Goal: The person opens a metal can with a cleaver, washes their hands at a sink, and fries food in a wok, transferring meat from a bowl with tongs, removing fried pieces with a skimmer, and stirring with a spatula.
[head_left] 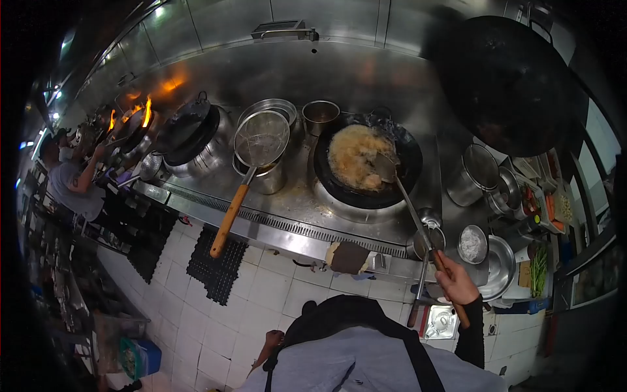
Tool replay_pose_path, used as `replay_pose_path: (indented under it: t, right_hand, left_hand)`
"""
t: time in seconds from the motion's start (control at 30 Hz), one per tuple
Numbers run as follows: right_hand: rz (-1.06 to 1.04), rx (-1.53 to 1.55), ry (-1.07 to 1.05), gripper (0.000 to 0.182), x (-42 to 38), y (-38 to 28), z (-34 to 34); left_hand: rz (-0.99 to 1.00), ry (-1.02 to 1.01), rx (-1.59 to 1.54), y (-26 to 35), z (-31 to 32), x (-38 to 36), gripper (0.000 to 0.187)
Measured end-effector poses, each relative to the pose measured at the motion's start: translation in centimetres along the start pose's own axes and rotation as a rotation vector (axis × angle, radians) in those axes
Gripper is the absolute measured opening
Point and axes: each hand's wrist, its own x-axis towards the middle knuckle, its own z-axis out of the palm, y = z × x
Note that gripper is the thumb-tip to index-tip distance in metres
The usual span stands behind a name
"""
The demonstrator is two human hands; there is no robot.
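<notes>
My right hand [456,281] is closed around the wooden handle of a long metal ladle [410,208]. The ladle's head dips into a black wok [410,176], where pale golden food [356,157] bubbles in oil. Down by my hip, against the dark apron [346,313], hangs my left hand [274,338]; its fingers are too hidden to read. Left of the wok, a round wire strainer [261,138] with a wooden handle rests over a metal pot [269,179]. A small steel pot [321,116] stands just behind.
A big dark wok [503,85] looms at the upper right. Below it are steel pots [473,173], a bowl of white powder [472,244] and green vegetables [539,271]. Farther left, another person [75,186] works near open flames [147,111]. A folded cloth [349,257] hangs on the counter's front edge.
</notes>
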Motion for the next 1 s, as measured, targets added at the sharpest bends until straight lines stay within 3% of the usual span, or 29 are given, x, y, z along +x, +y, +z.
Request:
replay_pose_path:
  t: [0.13, 0.2, 0.3, 0.37, 0.4, 0.43, 0.5, 0.53, 0.6, 0.67, 0.73, 0.83, 0.9, 0.93, 1.0]
  right_hand:
    - [-0.012, -0.077, 0.028, 0.059, -0.4, 0.1, -0.5]
    - [0.003, -0.112, 0.034, 0.059, 1.1, 0.5, 0.1]
    - [-0.065, 0.072, -0.03, 0.06, 5.9, 2.3, 2.0]
    - [-0.11, 0.184, -0.057, 0.059, 8.3, 2.6, 3.3]
    - [-0.122, 0.186, -0.059, 0.059, 10.1, 3.8, 4.0]
    - [-0.512, -0.125, 0.135, 0.058, 11.9, 5.7, 5.2]
    - [-0.897, -0.444, 0.335, 0.057, 12.5, 4.8, 6.1]
    - [-0.61, -0.337, 0.189, 0.054, 12.7, 3.8, 6.3]
    - [-0.324, -0.231, 0.033, 0.05, 13.5, 1.9, 6.1]
    - [-0.124, 0.36, -0.166, 0.049, 14.9, 0.6, 5.7]
    - [-0.146, 0.378, -0.119, 0.051, 14.9, 0.8, 5.4]
    - [-0.175, 0.406, -0.024, 0.054, 13.6, 0.8, 3.9]
    - [-0.149, 0.12, 0.217, 0.052, 13.2, 1.6, 2.7]
    - [-0.141, -0.02, 0.282, 0.055, 13.5, 2.1, 2.2]
    - [-0.105, -0.008, 0.306, 0.053, 14.4, 2.7, 1.8]
  left_hand:
    - [0.021, -0.063, 0.11, 2.2, -0.6, 0.7, 0.016]
    - [0.014, -0.037, 0.161, 6.9, 0.4, -1.4, 0.015]
    - [0.035, -0.02, 0.293, 14.2, 2.7, -5.5, 0.015]
    - [0.262, -0.17, 0.469, 13.1, 1.8, -1.3, 0.014]
    - [0.194, -0.143, 0.253, 13.9, 2.2, -0.9, 0.014]
    - [0.123, -0.117, 0.039, 14.7, 2.6, -0.8, 0.014]
    - [0.077, -0.083, 0.015, 16.7, 3.5, -1.5, 0.015]
    - [0.109, -0.086, -0.003, 16.9, 3.9, -1.8, 0.015]
    - [0.134, -0.082, -0.02, 16.3, 4.3, -2.1, 0.015]
    - [0.124, -0.096, 0.011, 14.4, 3.8, -2.1, 0.015]
    - [0.153, -0.096, 0.204, 14.4, 3.5, -4.5, 0.015]
    - [0.051, 0.038, 0.191, 13.2, 3.6, -8.7, 0.012]
    - [0.199, 0.037, 0.494, 3.1, 0.6, -1.1, 0.011]
    - [0.275, 0.053, 0.643, 0.4, -0.1, 0.5, 0.01]
    - [0.25, 0.041, 0.601, -0.4, -0.4, -0.6, 0.011]
